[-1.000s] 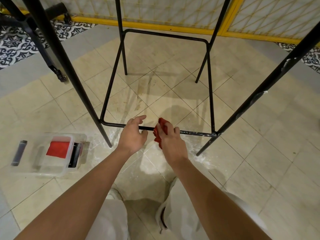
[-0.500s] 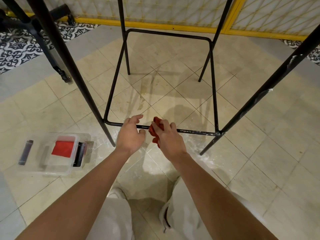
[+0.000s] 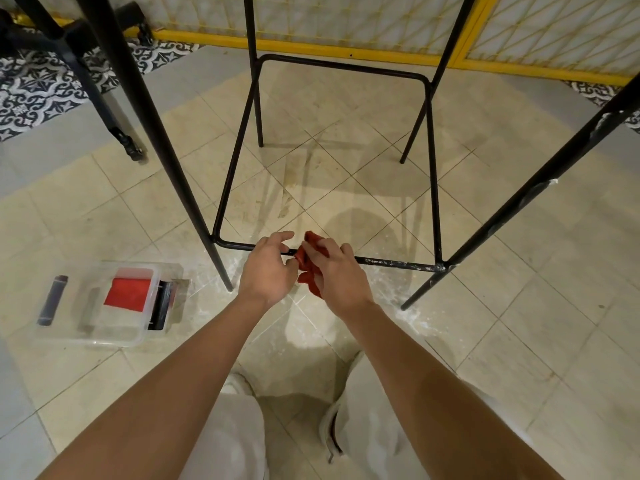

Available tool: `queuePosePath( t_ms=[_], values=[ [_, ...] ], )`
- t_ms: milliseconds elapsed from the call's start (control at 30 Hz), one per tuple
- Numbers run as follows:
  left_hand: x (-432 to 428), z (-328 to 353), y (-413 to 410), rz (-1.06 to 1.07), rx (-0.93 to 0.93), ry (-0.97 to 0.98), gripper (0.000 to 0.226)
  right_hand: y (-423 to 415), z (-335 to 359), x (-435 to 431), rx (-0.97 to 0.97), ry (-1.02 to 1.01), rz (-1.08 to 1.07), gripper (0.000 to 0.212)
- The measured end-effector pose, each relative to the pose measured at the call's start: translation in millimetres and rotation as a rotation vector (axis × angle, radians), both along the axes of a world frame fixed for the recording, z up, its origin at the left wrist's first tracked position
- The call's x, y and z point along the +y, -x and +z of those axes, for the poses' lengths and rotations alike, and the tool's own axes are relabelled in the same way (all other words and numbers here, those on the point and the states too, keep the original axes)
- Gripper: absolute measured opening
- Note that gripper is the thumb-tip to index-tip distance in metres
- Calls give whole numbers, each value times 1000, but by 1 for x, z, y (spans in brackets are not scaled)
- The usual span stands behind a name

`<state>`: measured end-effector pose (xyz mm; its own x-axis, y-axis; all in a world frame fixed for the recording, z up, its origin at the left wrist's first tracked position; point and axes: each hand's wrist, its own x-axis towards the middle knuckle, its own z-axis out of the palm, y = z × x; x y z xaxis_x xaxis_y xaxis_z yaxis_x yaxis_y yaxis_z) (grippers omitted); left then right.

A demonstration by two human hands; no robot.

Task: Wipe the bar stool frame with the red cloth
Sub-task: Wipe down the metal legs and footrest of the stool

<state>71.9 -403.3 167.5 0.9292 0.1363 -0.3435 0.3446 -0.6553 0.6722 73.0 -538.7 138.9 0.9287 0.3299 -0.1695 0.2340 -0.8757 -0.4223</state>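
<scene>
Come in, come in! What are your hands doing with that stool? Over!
Left hand holds the stool's lower rail. Right hand grips red cloth against that rail. Nothing blocking it.

The stool frame (image 3: 429, 168) is thin black metal, matt, its paint chipped and flecked white. The cloth (image 3: 306, 268) is soft, crumpled red fabric. The box (image 3: 100, 306) is clear plastic. The floor (image 3: 519, 323) is dusty, faintly glossy tile.

Only 1 view is given, taken from the wearer's head and aimed forward and steeply down. The cream tiled floor (image 3: 519, 341) is seen close through a wide-angle lens, the thin black metal bar stool frame (image 3: 398, 263) at arm's length, the yellow-framed lattice panel (image 3: 346, 22) along the top edge.
</scene>
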Motion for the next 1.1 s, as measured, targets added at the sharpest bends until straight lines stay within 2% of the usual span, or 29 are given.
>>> queuePosePath(
  t_ms=[233, 333, 500, 667, 900, 1100],
  values=[
    [-15, -2, 4, -20, 15, 2, 48, 4, 5, -37, -12, 114, -142, 51],
    [-21, -3, 5, -32, 14, 5, 48, 9, 7, -51, -35, 82, -194, 51],
    [-28, -2, 5, -58, 22, -6, 49, 16, 7, -54, -192, -6, -100, 52],
    [-32, 0, 2, -79, 17, -25, 49, 18, 4, -60, -136, 69, -49, 54],
    [-38, 3, 0, -88, 16, -43, 48, 18, 8, -81, -129, 123, -201, 46],
    [-49, 2, 0, -136, 6, -60, 49, 16, 5, -75, -192, 36, -65, 51]
  ],
)
